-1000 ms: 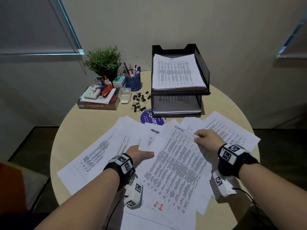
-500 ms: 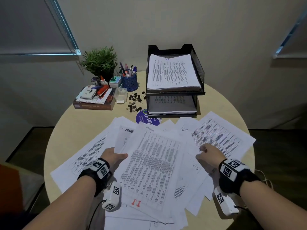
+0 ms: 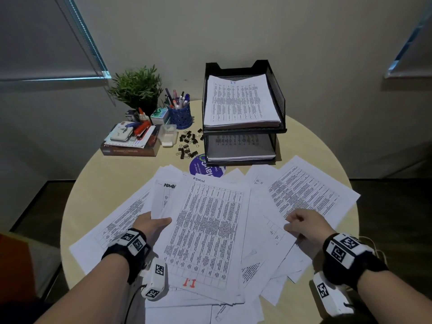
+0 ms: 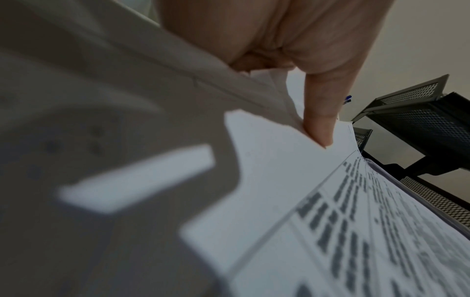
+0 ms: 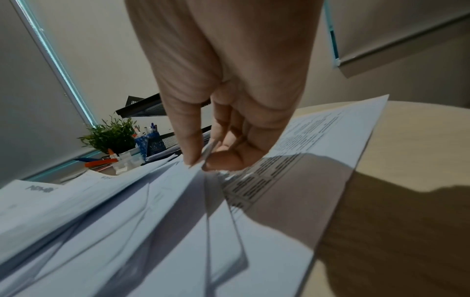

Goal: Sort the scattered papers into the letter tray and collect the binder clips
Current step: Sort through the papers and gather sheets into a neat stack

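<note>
On the round table (image 3: 98,183), your left hand (image 3: 152,226) pinches the near-left edge of some papers (image 3: 205,230); your right hand (image 3: 304,226) pinches a sheet's edge. The tray (image 3: 277,99) stands far, with clips (image 3: 188,143) to its left.

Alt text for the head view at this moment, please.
Over a round table strewn with printed papers, the left hand grips sheets marked ADMIN while the right hand pinches another sheet's edge. Behind stand a half-filled black letter tray and loose binder clips.
</note>
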Motion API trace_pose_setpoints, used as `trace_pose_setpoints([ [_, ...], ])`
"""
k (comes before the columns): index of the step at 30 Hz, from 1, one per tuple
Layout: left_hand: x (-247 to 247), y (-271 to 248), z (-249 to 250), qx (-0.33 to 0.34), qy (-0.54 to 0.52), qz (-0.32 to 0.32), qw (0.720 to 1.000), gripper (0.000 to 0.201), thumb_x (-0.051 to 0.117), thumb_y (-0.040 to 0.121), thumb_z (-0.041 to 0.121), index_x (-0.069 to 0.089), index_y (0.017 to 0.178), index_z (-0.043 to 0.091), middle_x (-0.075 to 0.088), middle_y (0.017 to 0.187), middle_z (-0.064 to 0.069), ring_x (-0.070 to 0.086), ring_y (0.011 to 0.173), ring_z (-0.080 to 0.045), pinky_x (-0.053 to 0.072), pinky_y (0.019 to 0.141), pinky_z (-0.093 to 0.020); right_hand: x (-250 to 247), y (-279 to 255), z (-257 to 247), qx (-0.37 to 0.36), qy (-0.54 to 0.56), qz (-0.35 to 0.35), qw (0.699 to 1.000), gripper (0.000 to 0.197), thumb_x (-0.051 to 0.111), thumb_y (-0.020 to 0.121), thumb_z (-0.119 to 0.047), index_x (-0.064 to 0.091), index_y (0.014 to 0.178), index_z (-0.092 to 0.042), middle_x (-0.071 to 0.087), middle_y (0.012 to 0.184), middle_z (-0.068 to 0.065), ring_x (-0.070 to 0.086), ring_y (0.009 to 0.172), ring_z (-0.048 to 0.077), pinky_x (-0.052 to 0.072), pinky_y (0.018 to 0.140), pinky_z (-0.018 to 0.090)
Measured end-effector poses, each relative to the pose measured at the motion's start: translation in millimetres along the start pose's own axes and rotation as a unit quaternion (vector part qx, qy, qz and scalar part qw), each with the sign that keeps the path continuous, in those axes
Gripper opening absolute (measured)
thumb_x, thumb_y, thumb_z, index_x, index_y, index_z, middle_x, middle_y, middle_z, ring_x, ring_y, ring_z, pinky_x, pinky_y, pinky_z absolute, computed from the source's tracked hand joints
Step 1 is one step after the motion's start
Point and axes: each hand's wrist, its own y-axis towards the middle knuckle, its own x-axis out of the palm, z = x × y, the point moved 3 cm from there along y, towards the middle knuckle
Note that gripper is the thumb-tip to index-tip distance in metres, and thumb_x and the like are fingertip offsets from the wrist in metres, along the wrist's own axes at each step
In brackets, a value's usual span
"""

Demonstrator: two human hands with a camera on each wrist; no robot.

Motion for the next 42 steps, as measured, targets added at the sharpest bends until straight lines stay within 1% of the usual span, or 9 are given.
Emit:
trace_pose_setpoints([
  [7, -9, 11, -8, -0.026, -0.009, 0.005, 1.0, 0.04, 0.073, 0.078, 0.015, 0.061, 0.116, 0.012, 0.063, 0.118, -0.011, 0.053, 0.111, -0.04, 0.044, 0.071, -0.061, 19, -23, 13, 0.113, 0.216, -0.064, 0.968, 0.011, 0.063, 0.083, 0.009, 0.062, 0.091, 0.002, 0.068, 0.083, 0.016, 0.067, 0.073, 0.024, 0.055, 0.058, 0.032],
  [10, -15, 23, -15, -0.02, -0.006, 0.001, 1.0, 0.042, 0.074, 0.076, 0.015, 0.061, 0.116, 0.011, 0.065, 0.117, -0.013, 0.056, 0.109, -0.042, 0.042, 0.077, -0.065, 9, -19, 17, 0.106, 0.207, 0.01, 0.972, 0.013, 0.059, 0.085, 0.009, 0.062, 0.097, 0.012, 0.065, 0.087, 0.024, 0.063, 0.07, 0.034, 0.06, 0.064, 0.043],
  [13, -14, 22, -15, -0.031, 0.001, 0.003, 1.0, 0.047, 0.077, 0.073, 0.018, 0.061, 0.117, 0.014, 0.064, 0.118, -0.012, 0.053, 0.11, -0.044, 0.045, 0.066, -0.061, -20, -10, 15, 0.096, 0.219, 0.102, 0.966, 0.011, 0.057, 0.089, 0.004, 0.06, 0.099, 0.004, 0.058, 0.081, 0.02, 0.056, 0.061, 0.03, 0.052, 0.039, 0.028],
  [22, -5, 0, 0, 0.017, 0.007, 0.028, 0.999, 0.036, 0.063, 0.086, 0.002, 0.056, 0.121, -0.005, 0.063, 0.098, -0.014, 0.057, 0.088, -0.03, 0.042, 0.079, -0.042, -97, 1, 10, 0.013, 0.185, 0.212, 0.96, 0.018, 0.055, 0.092, -0.005, 0.062, 0.109, -0.003, 0.063, 0.096, 0.016, 0.058, 0.087, 0.027, 0.043, 0.078, 0.036],
  [28, -17, -3, 7, 0.046, 0.022, 0.09, 0.995, 0.039, 0.061, 0.088, 0.003, 0.052, 0.124, -0.008, 0.057, 0.126, -0.022, 0.054, 0.114, -0.038, 0.037, 0.084, -0.034, -154, -14, -4, -0.053, 0.17, 0.259, 0.949, 0.018, 0.057, 0.089, -0.006, 0.065, 0.106, -0.009, 0.063, 0.094, 0.019, 0.065, 0.061, 0.013, 0.045, 0.076, 0.035],
  [31, -25, 0, 6, 0.033, 0.044, 0.08, 0.995, 0.04, 0.06, 0.09, 0.006, 0.051, 0.126, -0.007, 0.056, 0.127, -0.022, 0.055, 0.11, -0.035, 0.036, 0.083, -0.032, -194, 2, 16, -0.043, 0.177, 0.257, 0.949, 0.022, 0.065, 0.082, -0.022, 0.067, 0.102, -0.011, 0.067, 0.103, 0.021, 0.07, 0.081, 0.03, 0.049, 0.085, 0.051],
  [35, -26, -1, 8, 0.024, 0.068, 0.049, 0.996, 0.048, 0.062, 0.089, 0.012, 0.047, 0.132, -0.004, 0.054, 0.131, -0.021, 0.052, 0.117, -0.038, 0.04, 0.086, -0.036, -234, 34, 45, -0.069, 0.205, 0.241, 0.946, 0.069, 0.085, 0.05, -0.057, 0.067, 0.096, -0.009, 0.071, 0.075, 0.009, 0.068, 0.062, 0.022, 0.055, 0.065, 0.038],
  [38, -20, -6, 11, 0.031, 0.08, 0.025, 0.996, 0.054, 0.059, 0.091, 0.009, 0.037, 0.137, -0.007, 0.043, 0.141, -0.018, 0.043, 0.129, -0.037, 0.035, 0.103, -0.041, -194, -12, -15, -0.069, 0.201, 0.236, 0.948, 0.023, 0.061, 0.09, -0.02, 0.06, 0.089, 0.002, 0.064, 0.051, 0.005, 0.057, 0.04, 0.01, 0.047, 0.043, 0.017],
  [42, -6, -3, 7, 0.03, 0.094, -0.019, 0.995, 0.046, 0.059, 0.091, 0.01, 0.045, 0.133, -0.003, 0.051, 0.133, -0.01, 0.048, 0.123, -0.033, 0.038, 0.091, -0.034, -133, -35, -43, -0.053, 0.174, 0.18, 0.967, 0.032, 0.059, 0.09, -0.017, 0.048, 0.065, -0.002, 0.044, 0.04, 0.009, 0.04, 0.035, 0.018, 0.032, 0.044, 0.02],
])
